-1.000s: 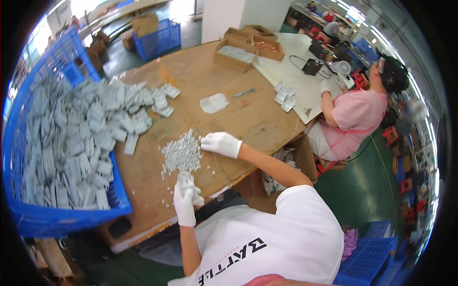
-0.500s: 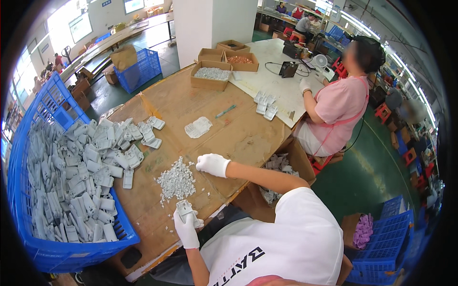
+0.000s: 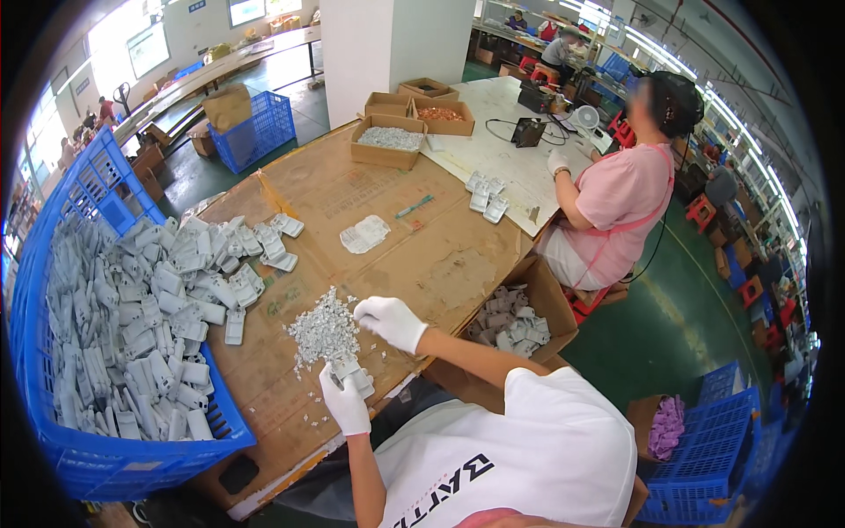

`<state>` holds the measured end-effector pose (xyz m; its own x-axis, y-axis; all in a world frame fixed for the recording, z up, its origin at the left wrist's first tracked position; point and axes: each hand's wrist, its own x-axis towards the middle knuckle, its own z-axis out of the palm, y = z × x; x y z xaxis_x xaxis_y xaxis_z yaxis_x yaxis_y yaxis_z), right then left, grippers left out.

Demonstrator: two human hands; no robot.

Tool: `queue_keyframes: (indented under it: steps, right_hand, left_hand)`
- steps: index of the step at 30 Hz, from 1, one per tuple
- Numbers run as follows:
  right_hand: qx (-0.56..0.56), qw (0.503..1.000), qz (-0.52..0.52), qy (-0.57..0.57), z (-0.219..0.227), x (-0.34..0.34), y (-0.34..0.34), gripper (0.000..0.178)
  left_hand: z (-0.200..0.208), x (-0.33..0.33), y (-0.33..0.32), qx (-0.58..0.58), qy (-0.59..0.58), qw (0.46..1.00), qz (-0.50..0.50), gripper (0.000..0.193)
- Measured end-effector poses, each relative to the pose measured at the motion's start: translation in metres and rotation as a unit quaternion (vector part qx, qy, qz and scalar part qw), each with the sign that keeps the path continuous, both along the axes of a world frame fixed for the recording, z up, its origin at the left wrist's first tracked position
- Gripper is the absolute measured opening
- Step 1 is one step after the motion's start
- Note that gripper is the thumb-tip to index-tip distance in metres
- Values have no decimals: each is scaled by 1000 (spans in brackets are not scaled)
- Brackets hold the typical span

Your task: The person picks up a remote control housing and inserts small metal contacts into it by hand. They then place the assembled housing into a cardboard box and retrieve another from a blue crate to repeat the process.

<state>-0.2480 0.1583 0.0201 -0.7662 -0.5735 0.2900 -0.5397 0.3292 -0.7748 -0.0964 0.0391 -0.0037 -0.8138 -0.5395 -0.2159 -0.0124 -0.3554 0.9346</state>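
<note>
My left hand, in a white glove, grips a pale grey plastic casing by its edge, close to the table's near side. Just beyond it my right hand, also gloved, hovers with its fingers pinched together; whatever lies between the fingertips is too small to see. Beside both hands is a heap of tiny whitish parts, and a few of them are scattered on the brown tabletop. More casings lie loose to the left of the heap.
A large blue crate full of casings stands at left. Below the table's right edge is a carton of casings. Cartons of small parts sit at the far side. A co-worker in pink sits at right.
My left hand has carried the casing slightly away from me, up against the heap. My right hand has come nearer to me, toward the casing.
</note>
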Motion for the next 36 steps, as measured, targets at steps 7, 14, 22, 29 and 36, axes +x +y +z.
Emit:
queue_keyframes:
  steps: [7, 14, 22, 29, 36]
  right_hand:
    - [-72, 997, 8, -17, -5, 67, -23, 10]
    - [-41, 996, 5, 85, -15, 76, -32, 9]
    - [-11, 998, 22, 66, -22, 66, -37, 11]
    - [-99, 985, 22, -139, -19, 52, -31, 30]
    - [44, 962, 175, -205, -15, 37, -17, 27]
  left_hand:
    - [-12, 0, 7, -227, -19, 970, 85, 39]
    - [-6, 5, 13, -306, -30, 944, 119, 39]
    - [0, 6, 13, -354, -35, 928, 110, 36]
    - [-4, 5, 8, -357, -2, 930, 92, 36]
    - [-3, 9, 13, -359, 21, 930, 80, 30]
